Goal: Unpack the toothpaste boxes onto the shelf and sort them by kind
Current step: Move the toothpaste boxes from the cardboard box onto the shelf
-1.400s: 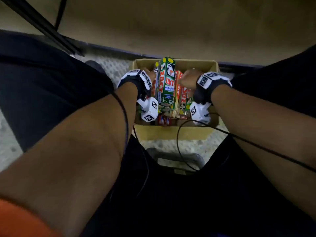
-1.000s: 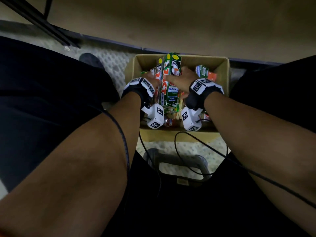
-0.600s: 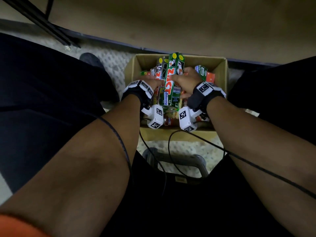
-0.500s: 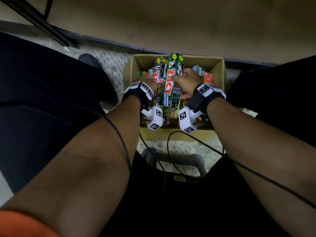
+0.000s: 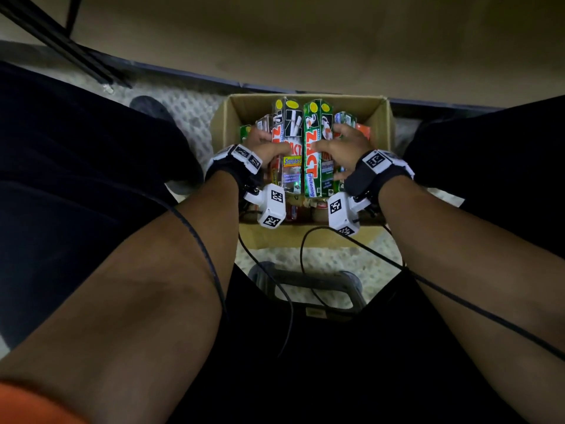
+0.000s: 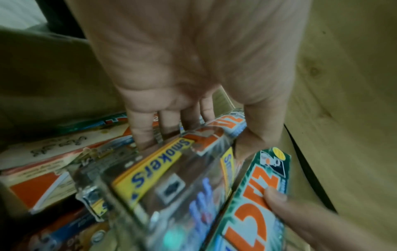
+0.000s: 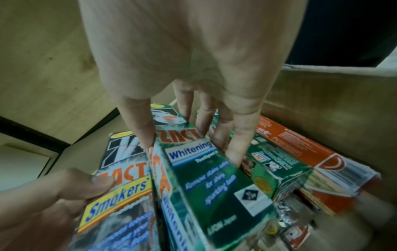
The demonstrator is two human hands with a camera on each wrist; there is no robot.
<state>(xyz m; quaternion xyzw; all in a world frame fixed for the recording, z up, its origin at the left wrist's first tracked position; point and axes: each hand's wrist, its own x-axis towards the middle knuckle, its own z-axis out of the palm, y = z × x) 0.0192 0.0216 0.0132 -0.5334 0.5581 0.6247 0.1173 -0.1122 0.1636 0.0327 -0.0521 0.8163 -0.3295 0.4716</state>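
Observation:
An open cardboard carton (image 5: 380, 123) sits on the floor between my knees, packed with toothpaste boxes. My left hand (image 5: 269, 145) grips a silver-black "Smokers" box (image 5: 290, 142), thumb on one side and fingers on the other (image 6: 146, 135). My right hand (image 5: 342, 142) grips a green "Whitening" box (image 5: 316, 148), thumb and fingers around it (image 7: 234, 149). Both boxes stand side by side, raised above the rest. In the right wrist view the Whitening box (image 7: 204, 178) sits beside the Smokers box (image 7: 120, 186). More green boxes (image 7: 275, 163) and orange boxes (image 7: 311, 152) lie below.
A wooden board (image 5: 305, 41) runs just beyond the carton. Dark trouser legs (image 5: 76, 179) flank it on both sides. A grey metal frame (image 5: 305, 283) lies on the patterned floor near me, with wrist-camera cables (image 5: 382, 258) hanging over the carton's front wall.
Earlier both hands met around the green box. Now the left hand has raised the silver Smokers box beside it, and the right hand holds the green one alone.

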